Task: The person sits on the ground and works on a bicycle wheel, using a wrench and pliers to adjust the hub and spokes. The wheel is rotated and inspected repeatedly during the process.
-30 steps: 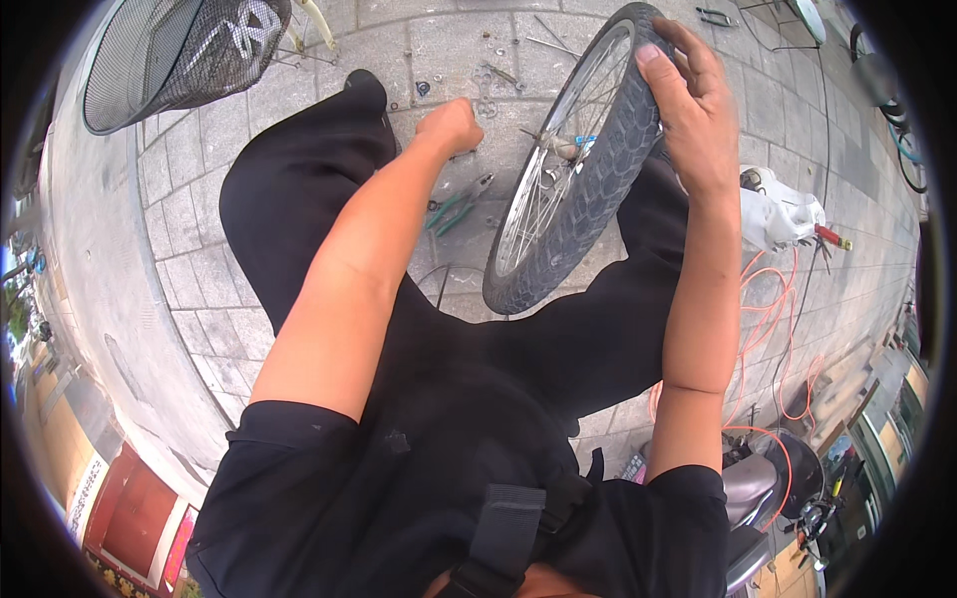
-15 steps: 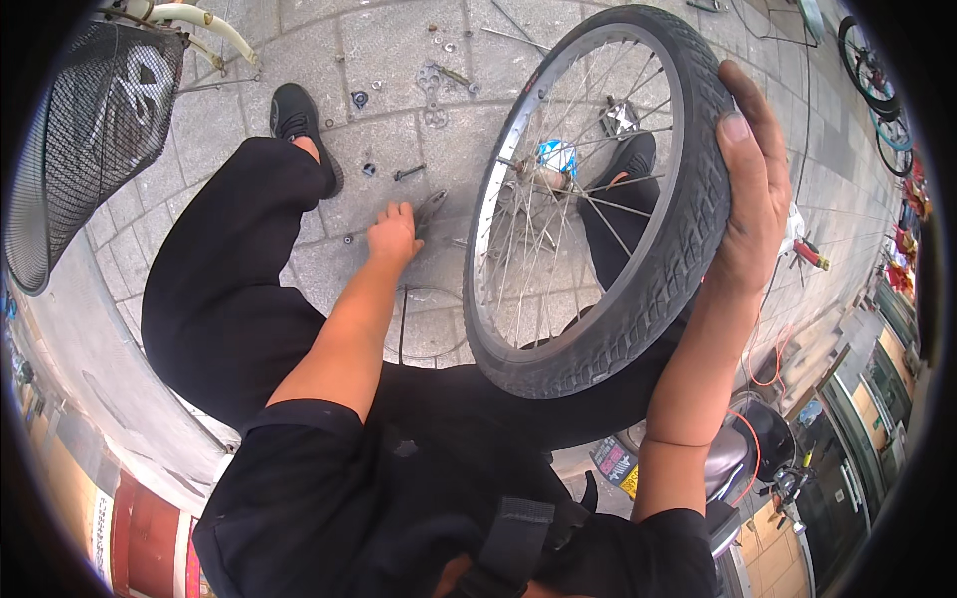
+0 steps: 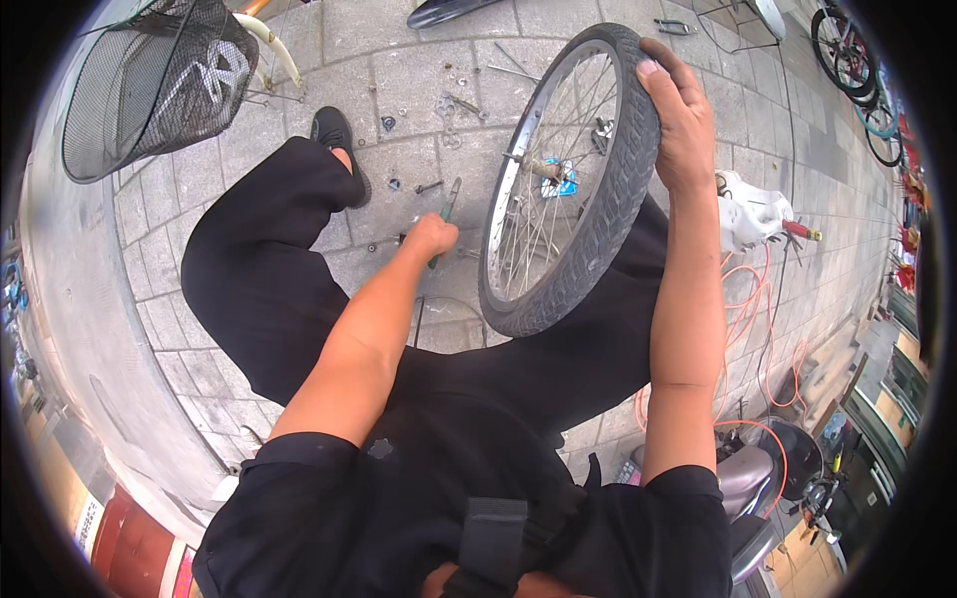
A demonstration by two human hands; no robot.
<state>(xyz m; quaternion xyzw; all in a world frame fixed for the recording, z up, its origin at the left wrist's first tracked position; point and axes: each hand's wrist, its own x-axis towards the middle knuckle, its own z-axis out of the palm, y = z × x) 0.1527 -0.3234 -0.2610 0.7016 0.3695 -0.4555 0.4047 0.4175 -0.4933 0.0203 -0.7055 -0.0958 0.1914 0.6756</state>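
My right hand grips the upper right of a bicycle wheel, its thumb on the knobbly black tyre. The wheel stands tilted between my legs, with a silver rim, thin spokes and a rusty hub. Lower and to the left, my left hand is closed around a slim green-handled hand tool, whose narrow metal tip points away from me. The fingers hide much of it, so its exact kind does not show. A bolt lies on the paving just beyond that hand.
Small nuts, washers and metal parts are scattered over the grey paving ahead. A black mesh bicycle basket stands at the upper left. To the right are a white plastic bag and a tangled orange hose. Pliers lie at the far edge.
My left hand has closed on the tool lying on the paving, and the tool has turned more upright in view. The view has shifted; my right hand still holds the wheel.
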